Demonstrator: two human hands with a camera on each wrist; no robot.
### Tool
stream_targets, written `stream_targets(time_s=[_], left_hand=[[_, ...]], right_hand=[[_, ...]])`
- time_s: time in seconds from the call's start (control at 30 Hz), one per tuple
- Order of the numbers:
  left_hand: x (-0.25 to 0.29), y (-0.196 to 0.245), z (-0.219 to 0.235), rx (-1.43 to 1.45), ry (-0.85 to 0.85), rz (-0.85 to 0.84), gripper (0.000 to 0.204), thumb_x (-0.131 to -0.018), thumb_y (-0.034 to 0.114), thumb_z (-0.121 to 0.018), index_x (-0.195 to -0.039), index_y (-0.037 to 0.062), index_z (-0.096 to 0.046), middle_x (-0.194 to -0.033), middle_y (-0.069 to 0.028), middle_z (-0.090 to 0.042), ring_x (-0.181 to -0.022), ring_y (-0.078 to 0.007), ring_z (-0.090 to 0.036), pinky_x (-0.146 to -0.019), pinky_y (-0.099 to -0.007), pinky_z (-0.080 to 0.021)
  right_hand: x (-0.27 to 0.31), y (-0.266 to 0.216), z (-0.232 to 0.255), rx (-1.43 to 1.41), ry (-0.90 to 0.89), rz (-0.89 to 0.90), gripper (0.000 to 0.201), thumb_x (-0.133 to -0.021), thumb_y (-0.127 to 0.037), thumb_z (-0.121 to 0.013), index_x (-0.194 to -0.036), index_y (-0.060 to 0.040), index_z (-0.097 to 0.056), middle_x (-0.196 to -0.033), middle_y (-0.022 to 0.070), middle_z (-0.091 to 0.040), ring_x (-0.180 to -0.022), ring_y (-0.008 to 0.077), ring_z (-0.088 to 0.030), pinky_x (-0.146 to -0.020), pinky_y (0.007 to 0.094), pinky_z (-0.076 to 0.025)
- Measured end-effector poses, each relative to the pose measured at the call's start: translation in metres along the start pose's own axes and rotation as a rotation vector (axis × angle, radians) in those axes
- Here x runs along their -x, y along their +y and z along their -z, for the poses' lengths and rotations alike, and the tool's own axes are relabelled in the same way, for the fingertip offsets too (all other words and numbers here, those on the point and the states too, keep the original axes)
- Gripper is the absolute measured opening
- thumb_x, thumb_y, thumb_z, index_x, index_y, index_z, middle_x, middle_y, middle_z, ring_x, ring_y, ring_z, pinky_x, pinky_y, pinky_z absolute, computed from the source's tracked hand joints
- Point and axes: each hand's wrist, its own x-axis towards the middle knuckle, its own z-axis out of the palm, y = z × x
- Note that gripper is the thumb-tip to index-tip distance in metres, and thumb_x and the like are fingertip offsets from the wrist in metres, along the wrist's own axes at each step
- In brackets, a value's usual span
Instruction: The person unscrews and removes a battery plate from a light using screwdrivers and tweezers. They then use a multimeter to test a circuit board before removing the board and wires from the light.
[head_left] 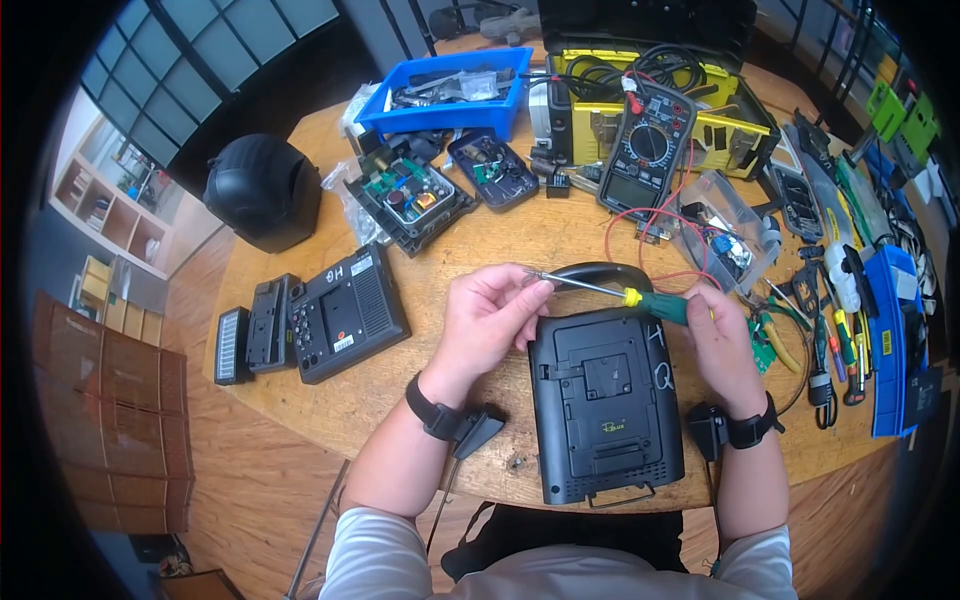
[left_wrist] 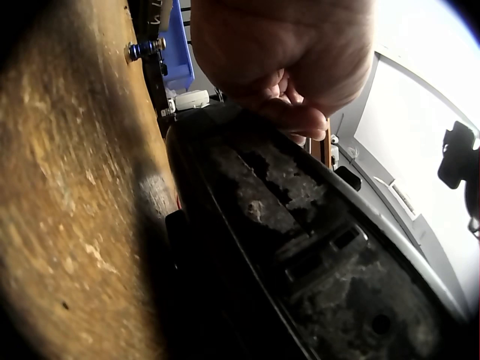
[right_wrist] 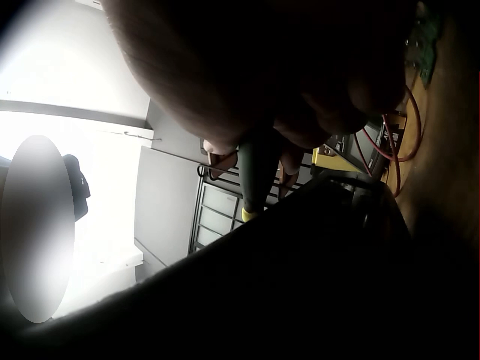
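A screwdriver with a green and yellow handle (head_left: pixel 662 307) lies level above the top end of a black device with a back plate (head_left: pixel 610 385). My right hand (head_left: pixel 722 345) grips the handle, also seen from below in the right wrist view as a dark green handle (right_wrist: pixel 259 169). My left hand (head_left: pixel 488 318) pinches the shaft near its tip between thumb and fingers; whether a small screw sits there I cannot tell. The device lies back side up on the table, its curved black carrying handle (head_left: pixel 600 272) behind the screwdriver. In the left wrist view, its scuffed side (left_wrist: pixel 262 202) fills the middle.
Behind stand a multimeter (head_left: pixel 648 145) with red leads, a yellow toolbox (head_left: pixel 590 135) and a blue bin (head_left: pixel 445 115). An opened unit with circuit boards (head_left: pixel 405 195) and a black panel (head_left: pixel 350 310) lie left. Tools, including pliers (head_left: pixel 780 340), crowd the right side.
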Motion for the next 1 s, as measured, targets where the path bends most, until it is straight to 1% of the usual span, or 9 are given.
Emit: stream_targets(time_s=[0.2,0.33,0.4,0.53,0.63,0.73,0.77,0.87,1.0], left_hand=[[-0.001,0.001,0.000,0.015,-0.001,-0.001,0.010,-0.099,0.010,-0.071,-0.099,0.0003,-0.070,-0.078,-0.0037,-0.069,-0.055,-0.0042,-0.058,-0.045,-0.0183,-0.043],[-0.001,0.000,0.000,0.016,-0.010,0.000,0.011,-0.099,0.011,-0.071,-0.098,0.0003,-0.070,-0.078,-0.0036,-0.069,-0.056,-0.0045,-0.058,-0.045,-0.0183,-0.044],[-0.002,-0.002,0.002,0.028,-0.011,-0.005,0.011,-0.099,0.011,-0.071,-0.098,0.0003,-0.070,-0.078,-0.0035,-0.069,-0.056,-0.0045,-0.059,-0.045,-0.0183,-0.044],[-0.002,-0.002,0.002,0.037,-0.009,-0.010,0.010,-0.100,0.011,-0.071,-0.098,0.0004,-0.071,-0.078,-0.0035,-0.070,-0.055,-0.0044,-0.059,-0.045,-0.0182,-0.043],[-0.002,-0.002,0.000,0.028,-0.006,-0.030,0.010,-0.100,0.010,-0.070,-0.099,0.0007,-0.071,-0.078,-0.0035,-0.070,-0.054,-0.0041,-0.058,-0.044,-0.0179,-0.043],[-0.001,-0.002,-0.002,0.013,-0.001,-0.030,0.009,-0.100,0.010,-0.069,-0.098,0.0014,-0.071,-0.078,-0.0032,-0.070,-0.053,-0.0034,-0.057,-0.044,-0.0175,-0.042],[-0.001,-0.001,-0.002,0.000,-0.003,-0.035,0.009,-0.100,0.010,-0.069,-0.098,0.0016,-0.071,-0.078,-0.0029,-0.070,-0.053,-0.0032,-0.057,-0.044,-0.0177,-0.042],[-0.002,-0.003,-0.002,0.023,-0.001,-0.014,0.010,-0.101,0.011,-0.069,-0.098,0.0016,-0.070,-0.076,-0.0019,-0.069,-0.053,-0.0038,-0.057,-0.045,-0.0184,-0.042],[-0.002,-0.004,0.001,0.004,-0.006,-0.005,0.009,-0.101,0.010,-0.069,-0.100,0.0010,-0.070,-0.077,-0.0026,-0.069,-0.054,-0.0044,-0.057,-0.045,-0.0185,-0.042]], right_hand=[[0.009,-0.028,-0.021,-0.391,0.025,0.026,0.016,-0.106,-0.019,-0.060,-0.110,-0.0037,-0.058,-0.095,-0.0010,-0.058,-0.087,0.0078,-0.050,-0.079,0.0246,-0.044],[0.006,-0.013,-0.010,-0.397,-0.019,-0.046,0.016,-0.106,-0.019,-0.060,-0.111,-0.0037,-0.058,-0.099,0.0002,-0.060,-0.088,0.0072,-0.051,-0.077,0.0233,-0.044],[0.002,-0.009,-0.012,-0.095,0.087,0.100,0.020,-0.105,-0.016,-0.061,-0.120,-0.0057,-0.054,-0.100,0.0011,-0.060,-0.087,0.0085,-0.055,-0.076,0.0240,-0.045],[-0.001,0.001,-0.009,0.048,0.044,0.021,0.024,-0.104,-0.014,-0.062,-0.124,-0.0061,-0.051,-0.098,0.0016,-0.059,-0.085,0.0101,-0.057,-0.076,0.0248,-0.044],[0.005,-0.019,-0.020,-0.070,0.111,0.167,0.028,-0.104,-0.012,-0.062,-0.127,-0.0089,-0.047,-0.094,0.0016,-0.055,-0.075,0.0095,-0.055,-0.068,0.0243,-0.043],[0.007,-0.019,-0.018,-0.493,-0.025,0.036,0.044,-0.102,-0.006,-0.060,-0.134,-0.0185,-0.031,-0.097,0.0013,-0.050,-0.060,0.0066,-0.045,-0.052,0.0205,-0.035],[0.009,-0.018,-0.012,-0.494,-0.047,-0.011,0.039,-0.101,-0.003,-0.059,-0.131,-0.0141,-0.036,-0.103,0.0014,-0.051,-0.072,0.0076,-0.051,-0.063,0.0220,-0.043],[0.002,-0.017,-0.022,-0.315,0.075,0.174,0.024,-0.100,0.001,-0.058,-0.121,-0.0046,-0.049,-0.111,0.0023,-0.052,-0.103,0.0069,-0.048,-0.091,0.0230,-0.042],[-0.001,0.006,-0.002,0.028,0.010,0.067,0.020,-0.100,0.001,-0.058,-0.119,-0.0034,-0.050,-0.111,0.0010,-0.052,-0.096,0.0066,-0.050,-0.085,0.0232,-0.043]])
